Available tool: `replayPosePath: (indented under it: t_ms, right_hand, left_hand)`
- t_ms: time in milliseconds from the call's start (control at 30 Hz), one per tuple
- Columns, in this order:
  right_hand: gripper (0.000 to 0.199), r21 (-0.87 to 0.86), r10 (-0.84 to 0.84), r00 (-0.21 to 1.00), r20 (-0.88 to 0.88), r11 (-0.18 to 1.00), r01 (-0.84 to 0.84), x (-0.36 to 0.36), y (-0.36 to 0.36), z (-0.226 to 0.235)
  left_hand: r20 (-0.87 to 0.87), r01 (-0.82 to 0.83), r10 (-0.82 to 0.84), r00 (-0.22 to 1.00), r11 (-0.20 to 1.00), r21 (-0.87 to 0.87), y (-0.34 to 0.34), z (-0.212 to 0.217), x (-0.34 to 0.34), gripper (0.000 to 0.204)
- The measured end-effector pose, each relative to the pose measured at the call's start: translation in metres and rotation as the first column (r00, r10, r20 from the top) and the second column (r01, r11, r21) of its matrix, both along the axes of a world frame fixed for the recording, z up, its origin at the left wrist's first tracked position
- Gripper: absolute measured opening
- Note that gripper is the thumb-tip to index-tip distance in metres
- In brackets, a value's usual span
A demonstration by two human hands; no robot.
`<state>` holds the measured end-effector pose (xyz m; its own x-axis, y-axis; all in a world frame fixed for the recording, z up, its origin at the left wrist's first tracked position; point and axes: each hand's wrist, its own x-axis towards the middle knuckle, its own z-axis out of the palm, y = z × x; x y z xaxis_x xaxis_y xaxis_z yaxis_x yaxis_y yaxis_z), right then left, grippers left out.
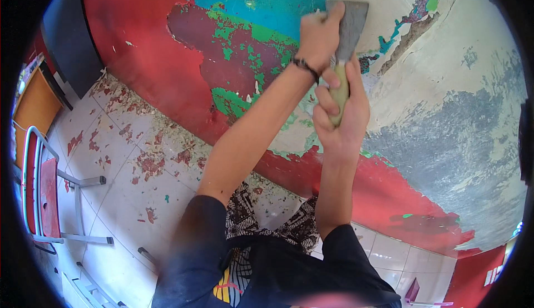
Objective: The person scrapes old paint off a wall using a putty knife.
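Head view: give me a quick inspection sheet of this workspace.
Surface: wall with peeling red, green and blue paint, bare grey patches.
Job's things: scraper, metal blade against the wall, pale handle.
Clutter: paint flakes scattered over the tiled floor.
Grippers: right hand gripping the handle; left hand pressing the blade, dark wristband.
Cables: nothing seen.
Surroundings: red metal-framed chair at left, orange panel behind it.

Only one sign-like thing: small red panel [492,275] with white lettering, bottom right on red wall strip, partly cut off by rim. No packages, no screens anywhere else.
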<state>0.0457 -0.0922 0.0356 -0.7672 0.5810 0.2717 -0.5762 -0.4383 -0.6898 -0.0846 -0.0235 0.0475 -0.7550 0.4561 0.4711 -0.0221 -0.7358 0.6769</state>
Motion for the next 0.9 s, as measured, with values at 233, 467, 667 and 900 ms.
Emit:
replayPosePath:
  t_ms: [233,467,667,900]
  right_hand:
    - [0.035,0.006,-0.031,1.0,-0.005,1.0,0.031,-0.002,-0.003,0.002]
    - [0.016,0.097,-0.083,0.996,0.022,0.992,0.08,-0.016,0.0,0.027]
    - [0.05,0.086,-0.123,0.984,0.127,0.99,0.113,-0.02,0.001,-0.048]
    - [0.042,0.185,0.143,0.871,0.469,0.949,-0.255,-0.064,0.031,-0.153]
  left_hand:
    - [0.023,0.046,-0.046,0.999,0.999,-0.002,-0.004,0.008,-0.001,0.052]
    - [0.032,0.063,-0.061,0.998,0.997,-0.053,-0.024,0.061,-0.019,0.055]
    - [-0.059,-0.066,0.058,0.997,0.988,-0.142,-0.018,-0.043,-0.026,0.054]
    - [0.261,0.143,-0.064,0.963,0.944,-0.298,-0.099,-0.161,-0.08,0.05]
